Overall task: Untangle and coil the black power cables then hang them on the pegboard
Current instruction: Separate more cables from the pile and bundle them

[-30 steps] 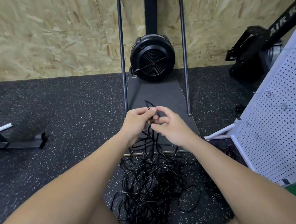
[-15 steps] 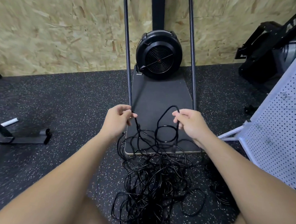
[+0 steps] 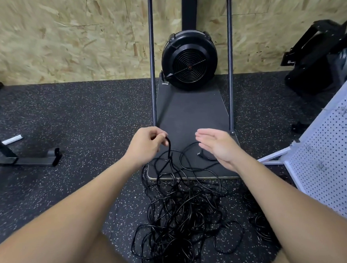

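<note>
At nine o'clock in my view a dark metal frame foot [image 3: 32, 160] lies on the speckled rubber floor [image 3: 85, 114], with a small white strip [image 3: 11, 141] just beyond it. Bare floor runs from that foot to my left forearm, and up to the chipboard wall [image 3: 63, 35] at eleven o'clock.

My left hand [image 3: 147, 145] sits just left of centre, fingers curled, pinching a raised strand of the black power cables [image 3: 176, 216] between thumb and fingertips. The strand drops from the pinch to the heap. The heap spreads from centre toward six o'clock, lying on the floor between my forearms, and its upper loops cross the near edge of the dark platform [image 3: 191, 116]. A plug end [image 3: 201, 154] rests on the platform just beside my right palm.

At twelve o'clock the round black fan housing [image 3: 189, 60] stands at the platform's far end against the wall, flanked by two thin upright poles [image 3: 152, 55]. The platform's middle is bare between them.

My right hand [image 3: 218, 146] hovers just right of centre, fingers straight and together, palm turned inward, holding nothing.

A smaller bundle of black cable [image 3: 264, 226] lies on the floor at four o'clock, partly hidden by my right forearm. The white pegboard [image 3: 328, 151] leans at three o'clock on a white stand; I cannot tell what its small fittings are. Black gym equipment [image 3: 321, 56] stands at two o'clock.
</note>
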Demonstrator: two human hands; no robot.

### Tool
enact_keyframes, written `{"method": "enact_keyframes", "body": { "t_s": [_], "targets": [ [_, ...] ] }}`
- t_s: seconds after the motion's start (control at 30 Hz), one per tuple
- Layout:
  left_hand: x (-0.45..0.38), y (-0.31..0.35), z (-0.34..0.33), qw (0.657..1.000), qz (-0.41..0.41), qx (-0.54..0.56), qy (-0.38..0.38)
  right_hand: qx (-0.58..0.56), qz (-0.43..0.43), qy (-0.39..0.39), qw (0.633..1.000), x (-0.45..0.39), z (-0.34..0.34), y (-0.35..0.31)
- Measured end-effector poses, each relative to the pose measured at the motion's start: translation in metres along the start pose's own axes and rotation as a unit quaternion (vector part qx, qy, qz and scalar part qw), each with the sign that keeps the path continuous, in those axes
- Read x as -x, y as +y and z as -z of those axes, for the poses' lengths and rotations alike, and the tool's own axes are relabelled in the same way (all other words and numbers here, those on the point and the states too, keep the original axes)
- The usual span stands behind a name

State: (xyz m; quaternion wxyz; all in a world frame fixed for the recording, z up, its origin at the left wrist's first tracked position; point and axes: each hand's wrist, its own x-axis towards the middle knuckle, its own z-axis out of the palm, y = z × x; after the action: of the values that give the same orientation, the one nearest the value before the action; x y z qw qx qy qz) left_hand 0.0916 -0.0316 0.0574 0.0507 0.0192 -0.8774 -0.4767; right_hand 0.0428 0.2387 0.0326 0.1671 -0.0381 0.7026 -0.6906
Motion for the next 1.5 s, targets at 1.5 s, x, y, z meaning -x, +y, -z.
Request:
{"method": "enact_keyframes", "body": {
  "t_s": [1.5],
  "targets": [
    [-0.009, 0.003, -0.004, 0.882, 0.134, 0.451, -0.028, 0.367, 0.017, -0.234, 0.900, 0.062, 0.029, -0.066]
  ]
}}
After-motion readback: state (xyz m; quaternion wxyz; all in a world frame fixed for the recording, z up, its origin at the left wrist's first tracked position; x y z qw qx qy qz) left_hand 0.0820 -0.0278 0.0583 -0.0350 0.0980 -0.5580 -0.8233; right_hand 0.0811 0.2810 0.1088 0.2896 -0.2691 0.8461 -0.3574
